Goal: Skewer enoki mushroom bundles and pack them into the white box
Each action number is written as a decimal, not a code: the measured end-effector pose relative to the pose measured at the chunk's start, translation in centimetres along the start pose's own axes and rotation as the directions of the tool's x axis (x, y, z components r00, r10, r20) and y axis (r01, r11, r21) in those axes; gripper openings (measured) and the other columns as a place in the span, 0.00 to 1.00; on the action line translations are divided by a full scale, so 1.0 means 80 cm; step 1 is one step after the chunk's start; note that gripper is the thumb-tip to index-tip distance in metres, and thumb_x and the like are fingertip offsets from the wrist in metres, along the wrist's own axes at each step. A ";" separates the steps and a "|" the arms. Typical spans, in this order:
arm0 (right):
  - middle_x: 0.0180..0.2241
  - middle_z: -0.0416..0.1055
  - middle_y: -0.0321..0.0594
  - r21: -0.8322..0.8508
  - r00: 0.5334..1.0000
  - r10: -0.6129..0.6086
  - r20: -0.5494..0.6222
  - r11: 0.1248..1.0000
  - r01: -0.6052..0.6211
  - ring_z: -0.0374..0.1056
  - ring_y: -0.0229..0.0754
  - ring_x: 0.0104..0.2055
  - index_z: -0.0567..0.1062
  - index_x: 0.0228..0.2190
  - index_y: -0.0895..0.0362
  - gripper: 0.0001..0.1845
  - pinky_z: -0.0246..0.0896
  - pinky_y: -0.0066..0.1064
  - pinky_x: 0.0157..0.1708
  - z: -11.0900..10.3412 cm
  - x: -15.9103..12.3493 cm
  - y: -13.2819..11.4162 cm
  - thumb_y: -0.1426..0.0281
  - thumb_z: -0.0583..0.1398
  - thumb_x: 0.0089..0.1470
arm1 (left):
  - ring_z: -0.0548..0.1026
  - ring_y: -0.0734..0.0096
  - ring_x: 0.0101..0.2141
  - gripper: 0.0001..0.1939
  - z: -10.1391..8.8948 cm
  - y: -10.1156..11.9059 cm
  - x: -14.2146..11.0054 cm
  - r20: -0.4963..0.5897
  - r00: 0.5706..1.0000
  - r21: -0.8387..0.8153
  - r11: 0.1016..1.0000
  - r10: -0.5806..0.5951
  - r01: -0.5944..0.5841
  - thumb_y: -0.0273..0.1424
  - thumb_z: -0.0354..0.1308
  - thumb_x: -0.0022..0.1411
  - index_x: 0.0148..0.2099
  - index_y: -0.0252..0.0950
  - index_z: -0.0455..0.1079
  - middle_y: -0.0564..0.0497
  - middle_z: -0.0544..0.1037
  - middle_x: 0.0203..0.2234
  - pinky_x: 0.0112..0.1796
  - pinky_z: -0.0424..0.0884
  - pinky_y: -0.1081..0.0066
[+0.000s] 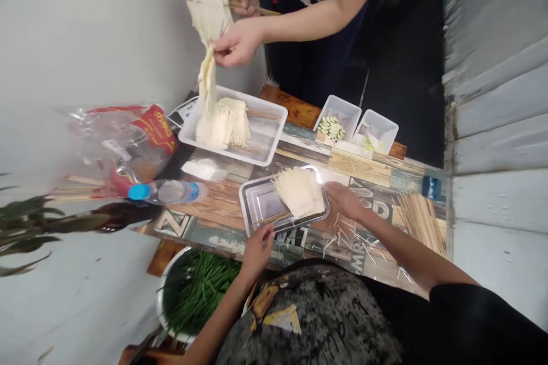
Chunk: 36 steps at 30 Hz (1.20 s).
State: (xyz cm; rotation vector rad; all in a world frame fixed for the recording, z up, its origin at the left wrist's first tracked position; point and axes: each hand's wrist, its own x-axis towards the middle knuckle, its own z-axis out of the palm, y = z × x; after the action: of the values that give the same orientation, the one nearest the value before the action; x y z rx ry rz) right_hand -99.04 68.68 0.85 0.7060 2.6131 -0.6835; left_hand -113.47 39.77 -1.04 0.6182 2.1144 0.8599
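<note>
A small metal tray sits on the patterned table in front of me. On it lies a fan of pale thin strips threaded on a wooden skewer. My left hand pinches the near end of that skewer at the tray's front edge. At the tray's right side my right hand rests with its fingers touching the edge of the pale strips.
Across the table a person lifts strips from a white plastic tray. Two small white tubs stand behind. A bundle of bamboo skewers lies at the right. A water bottle, plastic bags and a bowl of green stalks are at the left.
</note>
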 end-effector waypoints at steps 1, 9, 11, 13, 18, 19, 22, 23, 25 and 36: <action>0.57 0.63 0.46 0.025 1.000 -0.010 0.001 1.000 0.010 0.59 0.48 0.58 0.66 0.55 0.57 0.21 0.55 0.46 0.56 0.009 -0.009 0.006 0.70 0.56 0.61 | 0.71 0.58 0.51 0.16 0.010 0.003 0.010 -0.007 0.999 0.079 0.996 0.035 -0.034 0.33 0.50 0.62 0.50 0.36 0.71 0.44 0.76 0.48 0.53 0.65 0.57; 0.52 0.68 0.47 0.208 0.996 0.069 -0.063 0.977 -0.054 0.65 0.46 0.52 0.69 0.51 0.58 0.17 0.60 0.45 0.52 0.068 -0.057 0.010 0.67 0.55 0.62 | 0.68 0.58 0.51 0.14 0.061 0.001 0.082 0.154 0.977 0.549 0.809 0.147 -0.209 0.33 0.57 0.62 0.50 0.33 0.69 0.45 0.73 0.47 0.52 0.63 0.53; 0.55 0.65 0.48 0.246 0.988 0.106 -0.108 0.966 -0.077 0.63 0.47 0.55 0.67 0.54 0.58 0.20 0.59 0.46 0.53 0.082 -0.072 0.013 0.68 0.55 0.62 | 0.69 0.60 0.49 0.12 0.070 0.000 0.090 0.189 0.971 0.619 0.750 0.145 -0.232 0.34 0.56 0.64 0.47 0.33 0.69 0.46 0.72 0.46 0.50 0.65 0.53; 0.59 0.60 0.50 0.282 0.977 0.146 -0.153 0.955 -0.098 0.60 0.49 0.58 0.63 0.57 0.59 0.22 0.58 0.46 0.55 0.092 -0.083 0.019 0.69 0.54 0.62 | 0.70 0.61 0.48 0.12 0.078 0.002 0.094 0.205 0.969 0.674 0.698 0.140 -0.243 0.35 0.55 0.65 0.46 0.33 0.69 0.46 0.73 0.45 0.49 0.67 0.54; 0.56 0.63 0.52 0.353 0.967 0.171 -0.190 0.931 -0.096 0.61 0.49 0.58 0.66 0.54 0.61 0.19 0.56 0.46 0.55 0.101 -0.094 0.042 0.71 0.53 0.62 | 0.72 0.62 0.46 0.13 0.090 0.005 0.094 0.211 0.970 0.752 0.614 0.124 -0.242 0.35 0.55 0.65 0.48 0.33 0.69 0.46 0.73 0.45 0.47 0.70 0.56; 0.55 0.65 0.51 0.364 0.969 0.159 -0.190 0.928 -0.081 0.61 0.49 0.57 0.67 0.53 0.61 0.18 0.56 0.47 0.55 0.102 -0.094 0.044 0.71 0.54 0.62 | 0.72 0.63 0.46 0.13 0.090 0.006 0.094 0.212 0.970 0.759 0.605 0.119 -0.240 0.35 0.56 0.65 0.48 0.33 0.69 0.46 0.73 0.45 0.47 0.70 0.56; 0.52 0.67 0.48 0.397 0.978 0.110 -0.178 0.917 -0.031 0.63 0.47 0.55 0.69 0.50 0.60 0.16 0.57 0.47 0.55 0.104 -0.095 0.045 0.70 0.54 0.62 | 0.72 0.62 0.47 0.14 0.092 0.008 0.093 0.218 0.971 0.773 0.589 0.103 -0.236 0.35 0.56 0.65 0.49 0.33 0.69 0.46 0.73 0.46 0.47 0.70 0.56; 0.52 0.68 0.48 0.409 0.981 0.093 -0.168 0.912 -0.016 0.64 0.47 0.54 0.70 0.49 0.60 0.15 0.57 0.47 0.54 0.105 -0.096 0.043 0.69 0.54 0.62 | 0.72 0.62 0.46 0.14 0.092 0.009 0.092 0.219 0.971 0.776 0.587 0.094 -0.232 0.35 0.56 0.65 0.49 0.33 0.68 0.45 0.73 0.46 0.47 0.71 0.56; 0.49 0.70 0.47 0.433 0.989 0.052 -0.140 0.901 0.014 0.66 0.45 0.51 0.72 0.46 0.60 0.14 0.59 0.46 0.53 0.108 -0.098 0.037 0.67 0.54 0.63 | 0.73 0.63 0.45 0.15 0.092 0.010 0.089 0.220 0.973 0.777 0.590 0.071 -0.219 0.35 0.55 0.65 0.50 0.33 0.68 0.45 0.73 0.46 0.45 0.72 0.57; 0.39 0.74 0.41 0.519 0.986 -0.160 0.050 0.847 0.112 0.70 0.41 0.42 0.75 0.36 0.59 0.13 0.63 0.43 0.47 0.115 -0.092 0.026 0.62 0.57 0.61 | 0.74 0.65 0.43 0.15 0.060 0.059 0.072 0.242 0.968 0.661 0.718 0.069 -0.217 0.38 0.53 0.67 0.50 0.34 0.68 0.46 0.74 0.44 0.45 0.71 0.58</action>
State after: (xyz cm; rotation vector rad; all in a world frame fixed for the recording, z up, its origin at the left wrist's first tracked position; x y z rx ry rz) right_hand -90.11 62.61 -4.24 0.6095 2.4178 -1.4605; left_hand -112.39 48.41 -2.57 1.2109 2.1832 0.0296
